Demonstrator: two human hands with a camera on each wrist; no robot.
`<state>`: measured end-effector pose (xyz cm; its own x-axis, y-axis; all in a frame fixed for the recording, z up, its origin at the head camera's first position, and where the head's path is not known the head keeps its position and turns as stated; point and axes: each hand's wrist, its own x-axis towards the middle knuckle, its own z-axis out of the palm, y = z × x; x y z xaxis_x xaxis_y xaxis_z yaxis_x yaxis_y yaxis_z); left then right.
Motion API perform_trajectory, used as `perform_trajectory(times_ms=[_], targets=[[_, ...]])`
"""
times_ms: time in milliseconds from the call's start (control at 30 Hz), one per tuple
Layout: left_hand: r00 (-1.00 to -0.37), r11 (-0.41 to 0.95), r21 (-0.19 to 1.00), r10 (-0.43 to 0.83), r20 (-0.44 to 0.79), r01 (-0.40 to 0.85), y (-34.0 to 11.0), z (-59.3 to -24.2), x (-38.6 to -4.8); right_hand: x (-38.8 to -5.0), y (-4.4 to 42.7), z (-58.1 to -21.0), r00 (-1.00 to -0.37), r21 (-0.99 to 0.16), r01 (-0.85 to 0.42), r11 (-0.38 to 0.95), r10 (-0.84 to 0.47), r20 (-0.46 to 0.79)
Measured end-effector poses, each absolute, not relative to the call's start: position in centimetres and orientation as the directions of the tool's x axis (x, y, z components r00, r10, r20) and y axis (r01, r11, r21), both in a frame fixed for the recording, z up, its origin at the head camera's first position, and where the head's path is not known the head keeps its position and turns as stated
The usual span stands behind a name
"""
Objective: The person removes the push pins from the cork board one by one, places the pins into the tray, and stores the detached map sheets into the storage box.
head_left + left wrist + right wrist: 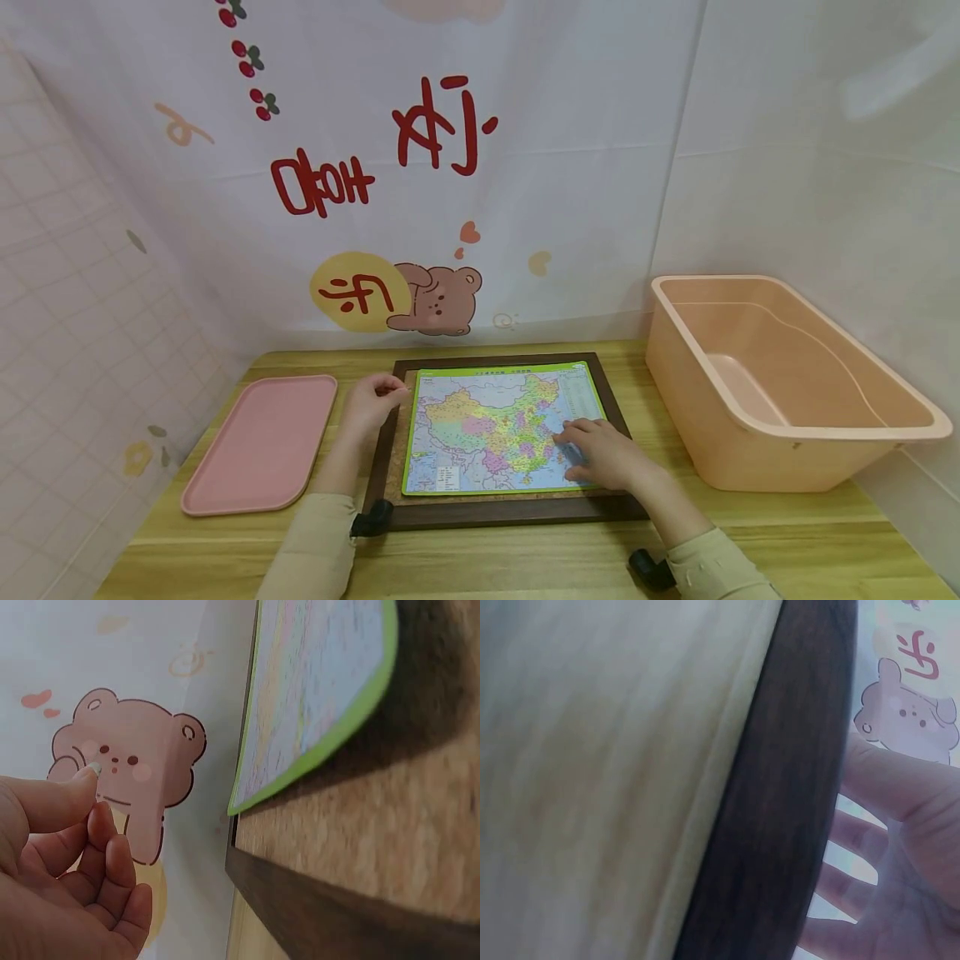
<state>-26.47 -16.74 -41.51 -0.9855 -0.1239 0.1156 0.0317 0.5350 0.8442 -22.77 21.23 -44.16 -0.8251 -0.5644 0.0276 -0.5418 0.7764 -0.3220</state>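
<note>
A map of China with a green border lies on a cork board in a dark wooden frame. At the board's left edge is my left hand, raised beside the map. Its fingers are curled, with thumb and fingertips close together; in the left wrist view I can make out nothing between them. That view shows the map's corner standing slightly off the cork. My right hand is over the map's right side with fingers spread. The frame's edge hides some of its fingertips in the right wrist view.
On the left of the wooden table lies a pink tray. A deep peach-coloured tub stands at the right. Behind is a white cloth with a printed bear.
</note>
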Motion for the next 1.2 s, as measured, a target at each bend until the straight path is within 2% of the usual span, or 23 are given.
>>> perform_trajectory(times_ms=[400, 1200], targets=[[-0.982, 0.598, 0.801, -0.169, 0.085, -0.034, -19.6, -41.7, -26.2, -22.8, 21.2, -44.6, -0.826, -0.307, -0.544, 0.781, -0.562, 0.035], [-0.977, 0.720, 0.694, -0.158, 0.143, -0.015, -24.4, -41.0, -25.7, -22.9, 21.1, -44.5, -0.834, -0.307, -0.533, 0.788, -0.551, 0.031]])
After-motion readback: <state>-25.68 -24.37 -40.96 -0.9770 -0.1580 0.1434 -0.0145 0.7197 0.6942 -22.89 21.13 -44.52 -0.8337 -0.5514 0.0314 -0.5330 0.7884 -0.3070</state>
